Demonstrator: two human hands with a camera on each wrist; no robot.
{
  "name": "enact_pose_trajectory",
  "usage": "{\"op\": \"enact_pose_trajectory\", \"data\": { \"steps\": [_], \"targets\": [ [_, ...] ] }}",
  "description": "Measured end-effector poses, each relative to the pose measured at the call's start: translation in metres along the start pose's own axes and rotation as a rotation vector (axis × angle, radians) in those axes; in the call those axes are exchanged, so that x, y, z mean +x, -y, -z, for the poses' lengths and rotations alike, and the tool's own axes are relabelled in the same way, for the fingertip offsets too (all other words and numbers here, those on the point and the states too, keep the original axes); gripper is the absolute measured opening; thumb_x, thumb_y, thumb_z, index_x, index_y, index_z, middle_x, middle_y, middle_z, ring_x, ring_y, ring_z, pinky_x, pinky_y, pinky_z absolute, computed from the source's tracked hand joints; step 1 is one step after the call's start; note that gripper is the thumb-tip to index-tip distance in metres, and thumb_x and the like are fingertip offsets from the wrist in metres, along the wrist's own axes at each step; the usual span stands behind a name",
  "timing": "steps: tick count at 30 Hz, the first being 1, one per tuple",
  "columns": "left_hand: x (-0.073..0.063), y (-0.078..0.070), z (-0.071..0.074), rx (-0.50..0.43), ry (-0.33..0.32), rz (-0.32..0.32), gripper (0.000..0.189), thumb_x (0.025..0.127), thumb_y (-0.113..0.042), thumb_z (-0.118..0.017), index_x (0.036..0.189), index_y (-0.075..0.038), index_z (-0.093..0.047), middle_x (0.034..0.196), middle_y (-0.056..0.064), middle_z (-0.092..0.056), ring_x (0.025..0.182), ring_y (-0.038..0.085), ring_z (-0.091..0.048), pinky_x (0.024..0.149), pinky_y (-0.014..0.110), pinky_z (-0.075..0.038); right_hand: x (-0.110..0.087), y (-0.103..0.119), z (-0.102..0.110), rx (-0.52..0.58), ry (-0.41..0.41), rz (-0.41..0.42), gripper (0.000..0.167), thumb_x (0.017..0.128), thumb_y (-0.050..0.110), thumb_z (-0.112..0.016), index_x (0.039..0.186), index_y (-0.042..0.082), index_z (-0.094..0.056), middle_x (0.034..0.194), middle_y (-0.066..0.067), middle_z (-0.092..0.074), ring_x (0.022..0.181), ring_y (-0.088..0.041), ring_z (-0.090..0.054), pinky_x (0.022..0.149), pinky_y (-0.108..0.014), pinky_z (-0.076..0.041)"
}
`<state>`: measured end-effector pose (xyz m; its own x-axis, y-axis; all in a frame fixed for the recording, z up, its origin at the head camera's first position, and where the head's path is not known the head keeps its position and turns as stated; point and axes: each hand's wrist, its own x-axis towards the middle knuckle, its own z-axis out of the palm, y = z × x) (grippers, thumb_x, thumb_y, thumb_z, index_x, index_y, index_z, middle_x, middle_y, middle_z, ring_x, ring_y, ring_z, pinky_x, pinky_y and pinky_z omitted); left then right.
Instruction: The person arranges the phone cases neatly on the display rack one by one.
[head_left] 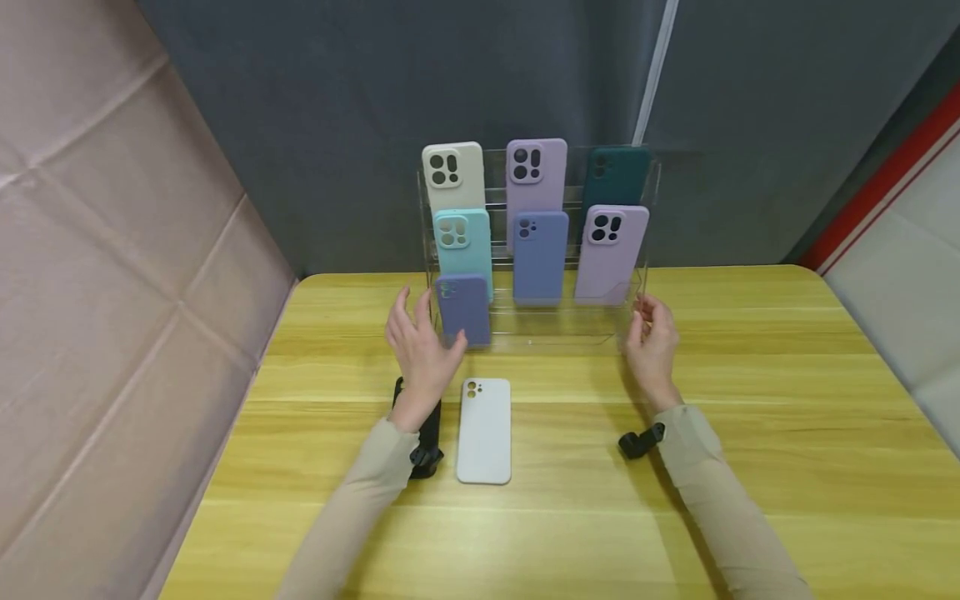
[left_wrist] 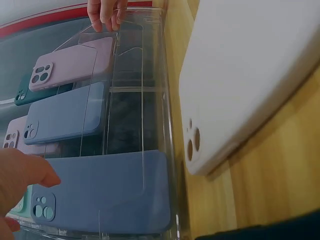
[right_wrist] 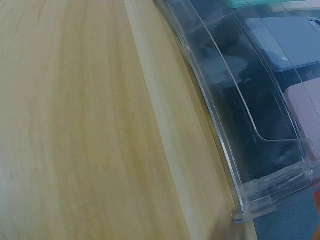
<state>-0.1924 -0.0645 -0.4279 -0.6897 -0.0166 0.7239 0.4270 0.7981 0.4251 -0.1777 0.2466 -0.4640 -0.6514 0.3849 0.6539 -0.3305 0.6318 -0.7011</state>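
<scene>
A clear tiered display rack [head_left: 555,340] holds several phone cases upright. My left hand [head_left: 423,350] is at its left front, fingers spread, around a blue-purple phone case [head_left: 465,312] in the lowest tier. In the left wrist view, the thumb [left_wrist: 37,170] overlaps that case near its camera cutout. My right hand [head_left: 652,342] grips the rack's right front corner with bent fingers. On the table before the rack lies a white phone case [head_left: 483,433]. A black phone case [head_left: 429,433] beside it is partly hidden under my left wrist.
Behind the front case stand a turquoise case [head_left: 468,258], a blue case [head_left: 540,258] and a lilac case [head_left: 611,250]. The top tier bears a cream case [head_left: 457,179], another lilac case [head_left: 536,179] and a dark green case [head_left: 618,175]. A grey curtain [head_left: 375,125] hangs behind the wooden table [head_left: 570,517].
</scene>
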Motion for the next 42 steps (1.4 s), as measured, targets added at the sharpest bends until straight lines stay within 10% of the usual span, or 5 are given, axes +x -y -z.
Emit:
{"op": "enact_pose_trajectory", "data": {
  "steps": [14, 42],
  "targets": [
    [-0.024, 0.018, 0.017, 0.027, 0.098, 0.039, 0.078, 0.062, -0.015, -0.084, 0.127, 0.003, -0.045, 0.134, 0.028, -0.033, 0.119, 0.042, -0.033, 0.097, 0.057, -0.030, 0.000, -0.001, -0.002, 0.010, -0.008, -0.004, 0.024, 0.088, -0.011, -0.049, 0.111, -0.015, -0.055, 0.102, -0.029, -0.059, 0.089, -0.034, -0.058, 0.073, -0.003, -0.038],
    [-0.051, 0.029, 0.026, 0.154, 0.533, 0.269, 0.086, 0.068, -0.033, -0.083, 0.134, 0.002, -0.041, 0.133, 0.028, -0.034, 0.109, 0.042, -0.038, 0.071, 0.051, -0.046, -0.001, -0.002, -0.001, -0.006, -0.010, -0.004, 0.023, 0.088, -0.010, -0.049, 0.110, -0.014, -0.055, 0.101, -0.029, -0.059, 0.089, -0.035, -0.058, 0.072, -0.002, -0.037]
  ]
}}
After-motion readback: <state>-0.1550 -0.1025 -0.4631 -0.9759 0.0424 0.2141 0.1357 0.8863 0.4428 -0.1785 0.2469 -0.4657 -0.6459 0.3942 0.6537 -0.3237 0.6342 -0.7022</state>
